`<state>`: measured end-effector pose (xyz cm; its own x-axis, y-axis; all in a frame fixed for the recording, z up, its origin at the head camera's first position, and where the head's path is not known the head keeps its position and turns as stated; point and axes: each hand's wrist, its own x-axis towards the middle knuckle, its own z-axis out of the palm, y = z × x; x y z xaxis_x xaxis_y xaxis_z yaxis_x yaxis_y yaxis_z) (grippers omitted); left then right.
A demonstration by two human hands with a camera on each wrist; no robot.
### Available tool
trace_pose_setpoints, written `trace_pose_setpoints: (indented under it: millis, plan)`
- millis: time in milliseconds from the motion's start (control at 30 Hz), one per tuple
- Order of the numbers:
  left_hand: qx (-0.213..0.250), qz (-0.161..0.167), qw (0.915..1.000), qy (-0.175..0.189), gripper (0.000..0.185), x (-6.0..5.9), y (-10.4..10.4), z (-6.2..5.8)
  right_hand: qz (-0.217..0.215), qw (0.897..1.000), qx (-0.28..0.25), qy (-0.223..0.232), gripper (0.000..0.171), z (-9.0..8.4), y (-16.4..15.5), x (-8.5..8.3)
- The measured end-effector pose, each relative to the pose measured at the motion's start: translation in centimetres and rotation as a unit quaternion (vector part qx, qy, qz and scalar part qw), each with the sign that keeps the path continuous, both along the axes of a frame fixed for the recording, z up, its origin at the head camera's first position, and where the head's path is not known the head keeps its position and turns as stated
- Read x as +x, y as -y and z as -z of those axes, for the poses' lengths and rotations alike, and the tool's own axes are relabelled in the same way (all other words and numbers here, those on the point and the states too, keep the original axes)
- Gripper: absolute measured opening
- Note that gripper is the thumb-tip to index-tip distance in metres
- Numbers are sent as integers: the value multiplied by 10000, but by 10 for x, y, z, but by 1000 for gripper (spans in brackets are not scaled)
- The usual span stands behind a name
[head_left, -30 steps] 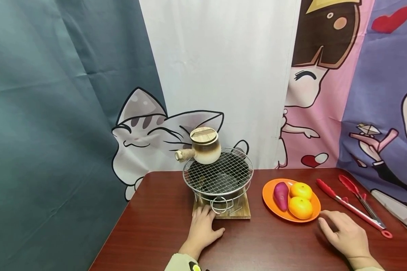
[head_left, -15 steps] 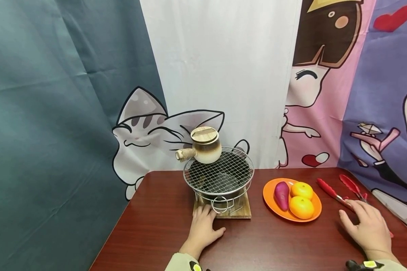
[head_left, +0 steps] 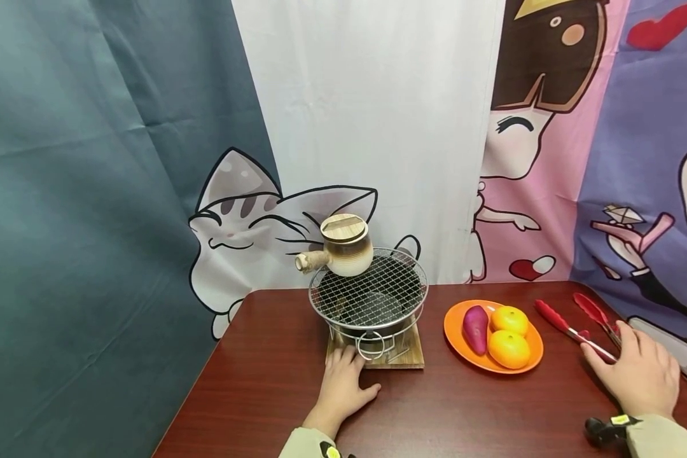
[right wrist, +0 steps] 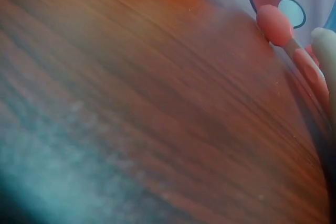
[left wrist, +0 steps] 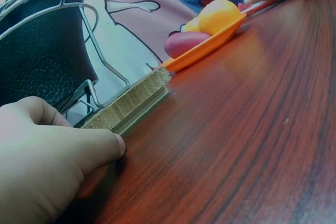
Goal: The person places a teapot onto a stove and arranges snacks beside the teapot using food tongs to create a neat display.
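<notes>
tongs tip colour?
Red on the tongs tips, with metal arms; the head view shows it best.

Left hand [head_left: 339, 389]: flat, palm down, fingers relaxed. Right hand [head_left: 635, 372]: palm down, fingers spread, loosely extended forward.

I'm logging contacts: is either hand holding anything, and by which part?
Nothing is clearly held: right hand lies over the tongs handles; left hand rests against the wooden board.

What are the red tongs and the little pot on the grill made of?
The tongs look like shiny metal arms with matte red tips, probably silicone or plastic. The pot seems glazed ceramic, cream and brown, with a grainy wooden-looking lid. It sits on a silvery wire mesh grill.
</notes>
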<state>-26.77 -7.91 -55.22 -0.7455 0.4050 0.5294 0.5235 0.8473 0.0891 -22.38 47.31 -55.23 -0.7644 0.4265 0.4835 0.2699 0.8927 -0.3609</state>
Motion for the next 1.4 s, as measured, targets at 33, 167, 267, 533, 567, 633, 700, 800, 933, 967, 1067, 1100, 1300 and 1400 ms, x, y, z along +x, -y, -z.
trace_pose_setpoints:
  millis: [33, 167, 267, 533, 567, 633, 700, 800, 933, 967, 1067, 1100, 1300, 1400]
  plan:
    - [4, -4, 10000, 26, 68, 0, 0, 0, 97, 9998, -24, 151, 100, -1, -1, -1]
    - [5, -32, 10000, 57, 68, 0, 0, 0, 381, 9978, -125, 521, 111, -3, -3, -4]
    - [24, -27, 10000, 34, 67, 0, 0, 0, 573, 9947, -179, 833, 116, -2, -6, -6]
    - [-9, -9, 10000, -31, 66, 1, -2, -1, 810, 9855, -289, 1463, 123, 0, -16, -8]
    - [-11, -6, 10000, -34, 67, 1, -2, -1, 817, 9847, -305, 1510, 124, 0, -17, -9]
    - [-28, -11, 10000, -35, 68, 1, -2, -1, 836, 9828, -334, 1610, 125, -1, -17, -9]
    - [-47, -16, 10000, -40, 68, 0, -2, -1, 843, 9809, -344, 1720, 125, 0, -17, -10]
    - [-47, -14, 10000, -84, 69, 0, -2, -1, 842, 9781, -336, 1873, 123, 1, -17, -11]
    - [3, 27, 9998, -190, 69, 0, 0, 0, 811, 9771, -326, 1940, 115, 4, -18, -13]
    - [9, 35, 9997, -230, 69, -1, 0, 0, 801, 9770, -329, 1948, 113, 4, -18, -13]
    - [-9, 34, 9997, -239, 69, -1, 0, 1, 766, 9756, -376, 2023, 111, 4, -19, -13]
    - [-23, 20, 9998, -219, 69, -1, 0, 2, 748, 9749, -401, 2057, 111, 3, -19, -13]
    - [-51, -21, 9999, -132, 70, -2, 0, 3, 646, 9743, -499, 2102, 111, 0, -18, -12]
    - [-45, -13, 9999, -119, 68, -1, 0, 2, 626, 9744, -490, 2103, 111, -1, -18, -12]
